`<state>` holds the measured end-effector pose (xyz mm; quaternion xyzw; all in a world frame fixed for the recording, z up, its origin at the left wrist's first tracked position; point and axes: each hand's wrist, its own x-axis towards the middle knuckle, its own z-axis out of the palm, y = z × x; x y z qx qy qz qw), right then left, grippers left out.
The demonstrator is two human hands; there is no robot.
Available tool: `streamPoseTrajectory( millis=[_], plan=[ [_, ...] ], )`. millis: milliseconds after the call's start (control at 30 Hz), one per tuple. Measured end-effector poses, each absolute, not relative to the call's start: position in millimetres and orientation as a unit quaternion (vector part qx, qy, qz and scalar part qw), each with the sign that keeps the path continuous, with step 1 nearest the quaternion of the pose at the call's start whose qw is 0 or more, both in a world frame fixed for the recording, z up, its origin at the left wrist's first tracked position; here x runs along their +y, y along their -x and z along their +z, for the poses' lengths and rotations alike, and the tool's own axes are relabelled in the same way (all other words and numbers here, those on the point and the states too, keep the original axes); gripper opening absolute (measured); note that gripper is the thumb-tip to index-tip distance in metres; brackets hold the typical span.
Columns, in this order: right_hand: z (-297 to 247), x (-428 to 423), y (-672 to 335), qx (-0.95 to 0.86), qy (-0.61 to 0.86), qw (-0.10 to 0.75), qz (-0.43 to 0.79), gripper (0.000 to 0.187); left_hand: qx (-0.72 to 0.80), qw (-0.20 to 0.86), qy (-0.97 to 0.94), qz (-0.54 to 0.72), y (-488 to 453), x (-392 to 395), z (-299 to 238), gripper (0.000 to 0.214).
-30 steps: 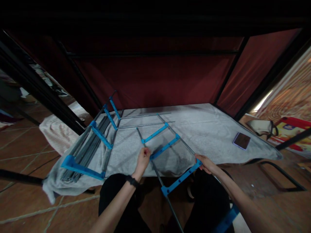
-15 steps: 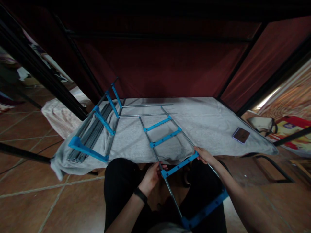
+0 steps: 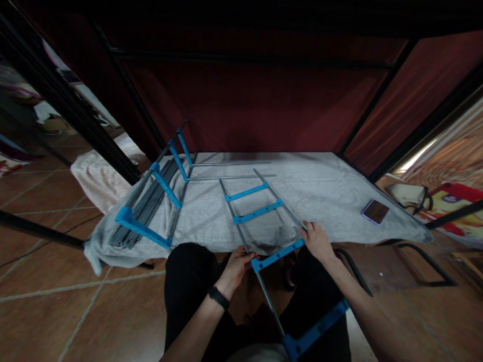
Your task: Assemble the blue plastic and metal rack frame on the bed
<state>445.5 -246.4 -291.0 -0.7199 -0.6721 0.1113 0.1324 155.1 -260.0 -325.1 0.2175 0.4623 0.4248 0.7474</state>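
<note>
A ladder-like frame of metal tubes with blue plastic crossbars [image 3: 258,213] slopes from the cloth down over my lap. My left hand [image 3: 237,264] is closed around its left tube, beside the left end of the third crossbar [image 3: 279,255]. On the right tube, my right hand [image 3: 316,240] grips at that crossbar's other end, which the hand covers. The lowest crossbar [image 3: 319,327] lies over my thigh. To the left, a similar blue-and-metal frame [image 3: 166,185] stands on its side, a bundle of loose grey tubes [image 3: 149,203] within it.
Grey cloth [image 3: 324,186] covers the low surface before me, with two thin metal tubes [image 3: 232,178] on it. A phone [image 3: 375,211] lies at right. Dark posts [image 3: 56,90] and a red curtain [image 3: 256,100] enclose the space. A bag [image 3: 407,195] is far right.
My right hand has shifted its hold, now lying over the top of the right tube and the crossbar's end. My left hand stays at the left joint. The view has moved slightly.
</note>
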Motion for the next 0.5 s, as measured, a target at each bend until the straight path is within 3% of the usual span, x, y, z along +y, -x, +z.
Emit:
streamPoseTrajectory(
  millis=[67,167,500],
  plan=[
    [-281.9,-257.7,-411.7,-0.706,0.683,0.173,0.072,0.038,0.462,0.747,-0.225,0.422,-155.2,-259.3,-324.9,0.035],
    [-276.0,-277.4,-352.5,-0.779,0.576,0.187,0.162,0.030,0.474,0.735,-0.233,0.425,-156.9,-257.5,-325.0,0.034],
    [-280.5,-301.5,-303.1,-0.800,0.573,0.106,0.141,0.019,0.483,0.727,-0.240,0.425,-159.5,-255.2,-321.2,0.031]
  ],
)
